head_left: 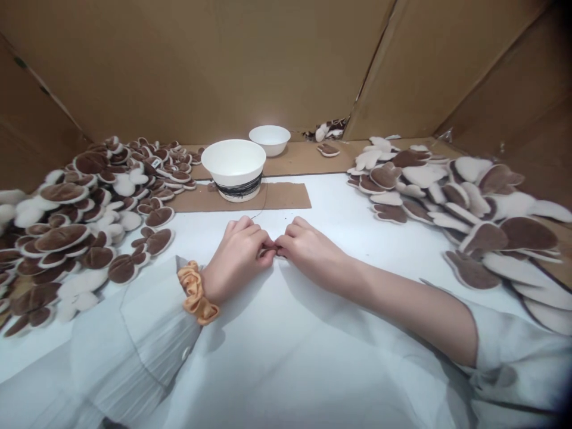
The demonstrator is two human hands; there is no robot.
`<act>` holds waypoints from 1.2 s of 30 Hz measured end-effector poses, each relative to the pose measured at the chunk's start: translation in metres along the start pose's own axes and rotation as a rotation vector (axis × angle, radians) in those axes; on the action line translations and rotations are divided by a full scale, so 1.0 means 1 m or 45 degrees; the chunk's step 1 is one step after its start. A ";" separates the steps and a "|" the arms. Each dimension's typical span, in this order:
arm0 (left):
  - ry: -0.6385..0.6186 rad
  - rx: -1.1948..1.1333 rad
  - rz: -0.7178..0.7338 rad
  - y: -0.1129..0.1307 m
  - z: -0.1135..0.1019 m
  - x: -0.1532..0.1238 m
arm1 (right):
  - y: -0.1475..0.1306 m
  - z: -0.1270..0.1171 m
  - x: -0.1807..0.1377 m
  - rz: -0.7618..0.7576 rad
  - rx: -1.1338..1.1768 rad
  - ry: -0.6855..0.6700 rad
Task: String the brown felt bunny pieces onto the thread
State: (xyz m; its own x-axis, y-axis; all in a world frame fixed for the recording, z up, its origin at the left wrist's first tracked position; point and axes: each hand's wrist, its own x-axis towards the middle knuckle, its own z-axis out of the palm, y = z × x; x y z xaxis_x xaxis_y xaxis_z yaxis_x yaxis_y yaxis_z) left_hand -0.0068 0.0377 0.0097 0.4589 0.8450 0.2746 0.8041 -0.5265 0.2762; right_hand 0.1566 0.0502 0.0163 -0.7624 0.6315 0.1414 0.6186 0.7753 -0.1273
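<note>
Your left hand [243,247] and right hand [310,247] meet at the centre of the frame above a white tabletop [328,202], both in a narrow pinch around a small piece [281,257], mostly hidden. Dark thread [263,208] trails from beside the wrapped bowl [233,170], upper centre, to behind your left hand. The step looks like 2-handed fingertip work; the next move seems to call for a steady grip and slack thread.

Table [330,199] brightly lit, prob. from above; soft shadows cast below L hand [239,253] & R hand [310,247]; walls [201,65] left dimmer; R corners darkened, edges stretched.
</note>
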 end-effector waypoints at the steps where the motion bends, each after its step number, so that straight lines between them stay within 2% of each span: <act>1: 0.000 -0.009 -0.017 0.000 -0.001 -0.001 | 0.000 0.001 0.000 -0.008 -0.015 0.009; 7: 0.027 -0.036 -0.069 0.001 -0.001 -0.004 | -0.004 0.005 -0.002 0.006 -0.070 0.062; 15: 0.008 -0.104 -0.057 -0.001 0.001 -0.002 | 0.004 0.018 -0.002 0.197 0.356 0.263; 23: -0.074 -0.164 -0.034 -0.011 -0.005 -0.002 | 0.001 0.013 -0.002 0.226 0.470 0.256; 27: -0.021 -0.154 -0.053 -0.010 -0.005 -0.004 | 0.005 0.014 0.001 0.209 0.496 0.270; 36: 0.021 -0.085 0.037 -0.012 0.000 -0.003 | 0.011 0.006 -0.009 0.210 0.651 0.265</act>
State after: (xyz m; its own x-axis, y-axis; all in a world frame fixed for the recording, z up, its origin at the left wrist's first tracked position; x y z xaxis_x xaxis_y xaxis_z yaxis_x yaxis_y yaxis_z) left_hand -0.0181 0.0415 0.0057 0.4748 0.8279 0.2986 0.7634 -0.5563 0.3283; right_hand 0.1687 0.0529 0.0077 -0.5781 0.7725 0.2629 0.5161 0.5957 -0.6154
